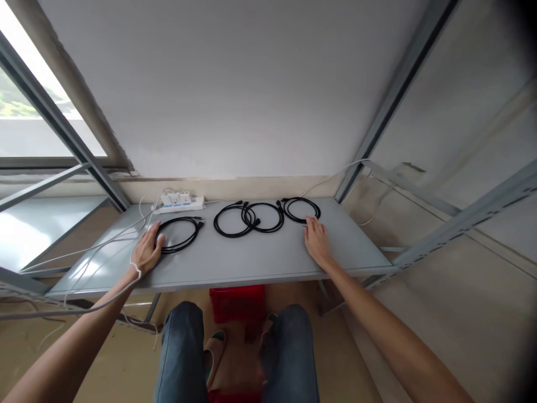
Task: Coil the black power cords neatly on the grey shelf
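Observation:
My left hand (146,250) lies on the grey shelf top with its fingers stretched out. Its fingertips touch the left edge of a coiled black cable (185,244), or rest right beside it. On the right, my right hand (315,240) is held palm down with fingers extended, at the lower edge of another coiled black cable (318,210). Between my hands lie two more black coils, a left one (232,235) and a right one (272,230), their loops overlapping. Neither hand appears to grip anything.
A white power strip (180,208) with plugged-in adapters stands at the back left, trailing white cords across the shelf (251,260) and past my left wrist. Metal posts (373,134) frame both sides. Below are a red plastic container (238,304) and my knees.

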The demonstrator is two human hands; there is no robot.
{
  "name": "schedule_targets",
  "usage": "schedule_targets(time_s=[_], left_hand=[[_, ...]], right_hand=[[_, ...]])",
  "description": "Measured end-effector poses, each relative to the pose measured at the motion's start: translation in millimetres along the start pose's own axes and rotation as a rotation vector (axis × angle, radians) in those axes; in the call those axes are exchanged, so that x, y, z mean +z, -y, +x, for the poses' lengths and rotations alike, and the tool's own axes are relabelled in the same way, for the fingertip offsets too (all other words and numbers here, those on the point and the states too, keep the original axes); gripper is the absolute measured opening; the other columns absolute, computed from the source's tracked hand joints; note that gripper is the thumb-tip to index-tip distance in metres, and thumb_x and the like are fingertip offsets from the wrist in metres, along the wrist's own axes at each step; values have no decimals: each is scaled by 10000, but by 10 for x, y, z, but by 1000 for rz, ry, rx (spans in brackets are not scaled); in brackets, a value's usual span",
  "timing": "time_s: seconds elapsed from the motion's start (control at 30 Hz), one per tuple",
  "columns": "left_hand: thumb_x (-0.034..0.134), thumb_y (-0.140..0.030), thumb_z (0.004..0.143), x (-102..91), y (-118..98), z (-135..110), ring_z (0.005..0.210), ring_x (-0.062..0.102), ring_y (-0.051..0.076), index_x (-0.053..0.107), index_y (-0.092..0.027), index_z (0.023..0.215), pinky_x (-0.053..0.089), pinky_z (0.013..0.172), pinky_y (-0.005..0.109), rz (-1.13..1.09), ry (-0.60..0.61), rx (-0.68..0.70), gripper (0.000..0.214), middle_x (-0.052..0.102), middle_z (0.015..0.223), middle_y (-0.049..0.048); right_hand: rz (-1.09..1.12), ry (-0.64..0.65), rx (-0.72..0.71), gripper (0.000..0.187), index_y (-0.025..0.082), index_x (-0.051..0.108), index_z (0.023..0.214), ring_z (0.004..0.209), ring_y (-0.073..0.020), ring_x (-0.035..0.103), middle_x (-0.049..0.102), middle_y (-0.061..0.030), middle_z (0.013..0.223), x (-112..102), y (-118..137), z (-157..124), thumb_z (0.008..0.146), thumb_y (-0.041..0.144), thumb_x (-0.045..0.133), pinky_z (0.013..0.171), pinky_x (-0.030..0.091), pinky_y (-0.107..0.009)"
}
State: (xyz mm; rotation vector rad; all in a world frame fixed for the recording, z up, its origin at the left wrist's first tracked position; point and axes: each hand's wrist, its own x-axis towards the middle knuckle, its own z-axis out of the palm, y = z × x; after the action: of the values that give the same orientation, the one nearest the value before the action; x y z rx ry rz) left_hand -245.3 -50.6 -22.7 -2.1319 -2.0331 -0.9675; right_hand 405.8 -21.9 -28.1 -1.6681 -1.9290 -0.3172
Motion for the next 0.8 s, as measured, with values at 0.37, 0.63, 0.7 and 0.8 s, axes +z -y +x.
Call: schedule_targets(time_s=[0.37, 0.63, 0.7, 0.8], left_hand=[[335, -613, 1087, -48, -100, -18, 1581, 450, 346, 336, -193, 1718, 398, 1292, 572, -74, 18, -23, 758, 469, 1705, 153], [274, -657, 1088, -18, -88, -22, 1575, 456, 346, 390, -171, 1684, 353, 1310, 586, -112, 60, 43, 778, 499, 1677, 178], [262, -662, 1092, -13, -89, -27, 1578, 452, 337, 378, -166, 1692, 344, 1319, 572, -117, 58, 58, 787, 501, 1675, 176], [255, -646, 1104, -5, -94, -39, 1588, 439, 320, 366, -187, 1699, 331, 1332, 552, -117, 55, 113, 760, 495, 1685, 155]], right_hand=[[-65, -3, 26, 547, 63, 516, 1554, 1527, -368, 465, 616, -242, 1516, 6, -3, -21, 1122, 277, 258, 1223, 399, -568], [-155, -54, 90, 542, 46, 532, 1529, 1393, -369, 558, 647, -277, 1424, 93, -102, 14, 1094, 272, 300, 1179, 425, -545], [-170, -58, 102, 544, 35, 535, 1519, 1378, -372, 561, 664, -285, 1379, 94, -111, 21, 1091, 277, 304, 1168, 429, -541], [-173, -64, 129, 541, 35, 538, 1508, 1338, -378, 577, 673, -289, 1346, 80, -108, 26, 1084, 283, 311, 1139, 444, -539]])
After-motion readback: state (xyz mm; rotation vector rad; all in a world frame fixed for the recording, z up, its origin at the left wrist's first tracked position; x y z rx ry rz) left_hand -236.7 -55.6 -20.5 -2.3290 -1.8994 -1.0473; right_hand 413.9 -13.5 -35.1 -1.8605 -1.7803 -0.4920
